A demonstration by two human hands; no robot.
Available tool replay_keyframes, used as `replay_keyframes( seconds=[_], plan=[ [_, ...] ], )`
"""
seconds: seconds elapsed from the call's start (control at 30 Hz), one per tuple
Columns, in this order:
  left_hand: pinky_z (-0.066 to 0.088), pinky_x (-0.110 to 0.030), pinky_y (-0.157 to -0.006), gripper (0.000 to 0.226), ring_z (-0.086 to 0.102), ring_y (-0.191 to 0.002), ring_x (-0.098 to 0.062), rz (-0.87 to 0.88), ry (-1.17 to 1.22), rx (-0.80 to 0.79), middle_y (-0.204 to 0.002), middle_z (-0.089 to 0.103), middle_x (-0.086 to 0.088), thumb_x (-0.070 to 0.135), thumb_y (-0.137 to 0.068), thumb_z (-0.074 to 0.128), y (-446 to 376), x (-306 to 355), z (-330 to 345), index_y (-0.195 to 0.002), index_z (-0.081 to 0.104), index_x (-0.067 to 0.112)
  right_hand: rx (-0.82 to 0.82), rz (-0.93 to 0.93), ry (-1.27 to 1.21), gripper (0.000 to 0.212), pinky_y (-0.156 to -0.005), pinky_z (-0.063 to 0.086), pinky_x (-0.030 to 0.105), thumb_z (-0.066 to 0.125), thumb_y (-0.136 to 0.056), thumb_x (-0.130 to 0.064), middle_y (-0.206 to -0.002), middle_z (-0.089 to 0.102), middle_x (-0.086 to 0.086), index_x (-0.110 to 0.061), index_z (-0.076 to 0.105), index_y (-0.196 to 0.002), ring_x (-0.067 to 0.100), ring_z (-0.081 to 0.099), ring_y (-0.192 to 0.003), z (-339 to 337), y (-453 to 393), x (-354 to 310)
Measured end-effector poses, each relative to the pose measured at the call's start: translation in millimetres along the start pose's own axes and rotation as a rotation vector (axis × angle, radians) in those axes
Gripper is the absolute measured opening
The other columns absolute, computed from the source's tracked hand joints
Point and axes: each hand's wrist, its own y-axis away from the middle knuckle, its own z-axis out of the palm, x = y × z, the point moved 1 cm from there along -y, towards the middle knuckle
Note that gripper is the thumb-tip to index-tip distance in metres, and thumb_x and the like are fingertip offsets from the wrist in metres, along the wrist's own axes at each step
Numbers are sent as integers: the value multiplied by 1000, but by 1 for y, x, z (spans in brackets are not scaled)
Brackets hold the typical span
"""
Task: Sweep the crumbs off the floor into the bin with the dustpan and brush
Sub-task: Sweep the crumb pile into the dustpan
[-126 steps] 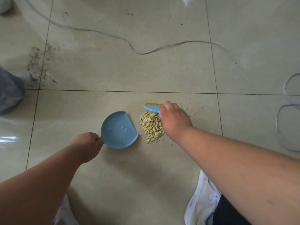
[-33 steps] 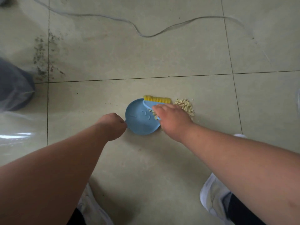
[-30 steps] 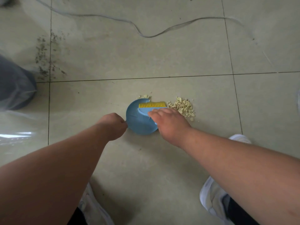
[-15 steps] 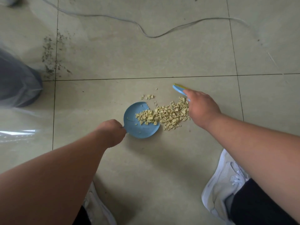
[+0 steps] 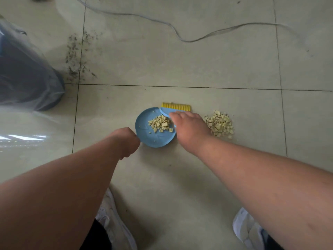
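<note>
A round blue dustpan lies flat on the floor tile, and my left hand grips its handle at the left edge. A small heap of pale yellow crumbs sits inside the pan. My right hand holds a blue brush with yellow bristles at the pan's far right rim. A second pile of crumbs lies on the floor to the right of my right hand. A bin lined with a clear plastic bag stands at the far left.
A pale cable snakes across the tiles beyond the pan. Dark specks of dirt lie near the bin. My white shoes stand on the floor near the bottom edge.
My right hand swept the brush leftward over the crumbs to the pan's rim. Part of the heap now sits inside the dustpan; the rest lies in a separate pile to the right.
</note>
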Motion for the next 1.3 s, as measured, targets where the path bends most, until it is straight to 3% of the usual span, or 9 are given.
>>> replay_keyframes(
  seconds=[0.2, 0.3, 0.47, 0.63, 0.73, 0.97, 1.1, 1.2, 1.3],
  plan=[
    [62, -35, -63, 33, 63, -41, -30, 32, -44, -13, -58, 75, -15, 23, -84, 50, -6, 7, -1, -84, 75, 3, 14, -243, -74, 50, -94, 53, 49, 38, -87, -15, -126, 69, 16, -7, 62, -130, 37, 66, -113, 19, 31, -31],
    [60, -33, -63, 32, 64, -47, -29, 50, -59, 26, -61, 74, -14, 23, -86, 50, -7, 6, 0, -88, 75, 4, 58, -253, -91, 51, -98, 52, 50, 37, -87, -14, -128, 68, 17, -7, 62, -132, 37, 65, -117, 15, 34, -18],
    [58, -35, -75, 30, 73, -89, -32, 104, -137, 75, -100, 75, -16, 21, -94, 47, -7, 12, -2, -102, 72, 7, 190, 26, -43, 50, -93, 51, 48, 54, -87, 2, -122, 68, 23, -5, 57, -136, 43, 64, -108, -18, 30, 51],
    [48, -32, -78, 35, 64, -101, -30, 183, -264, 93, -115, 69, -10, 30, -98, 44, -9, 20, 1, -110, 72, 11, 179, 433, 17, 45, -82, 49, 46, 48, -91, -2, -112, 66, 24, -5, 52, -136, 45, 61, -99, -31, 49, 130],
    [48, -32, -78, 37, 63, -100, -29, 193, -323, 89, -117, 68, -11, 29, -99, 42, -8, 27, 7, -112, 71, 10, 131, 501, -34, 46, -85, 50, 47, 47, -93, -6, -115, 63, 24, -6, 48, -139, 46, 59, -103, -22, 61, 141],
    [52, -34, -83, 38, 65, -103, -31, 219, -369, 91, -116, 69, -11, 31, -97, 43, -6, 44, 20, -112, 71, 10, 55, 350, 25, 49, -94, 44, 45, 49, -92, -9, -130, 60, 16, -10, 46, -140, 40, 55, -113, 3, 62, 86],
    [49, -33, -78, 37, 63, -98, -29, 229, -362, 94, -113, 69, -11, 30, -98, 43, -3, 56, 27, -112, 71, 10, -13, 124, 43, 54, -103, 41, 49, 42, -90, -9, -139, 55, 16, -9, 43, -144, 37, 52, -120, 6, 67, 43],
    [49, -32, -78, 34, 64, -99, -30, 237, -359, 84, -111, 69, -12, 29, -97, 43, 1, 62, 32, -108, 69, 10, -31, -63, 51, 59, -95, 45, 51, 25, -85, -16, -128, 61, 17, -6, 51, -137, 39, 58, -109, 11, 72, 19],
    [51, -32, -80, 34, 67, -101, -33, 250, -357, 78, -114, 71, -13, 28, -95, 43, 3, 63, 35, -106, 70, 10, 7, -151, 30, 57, -85, 52, 51, 28, -83, -17, -114, 67, 19, -2, 60, -127, 41, 63, -96, 16, 77, 9]
  ],
)
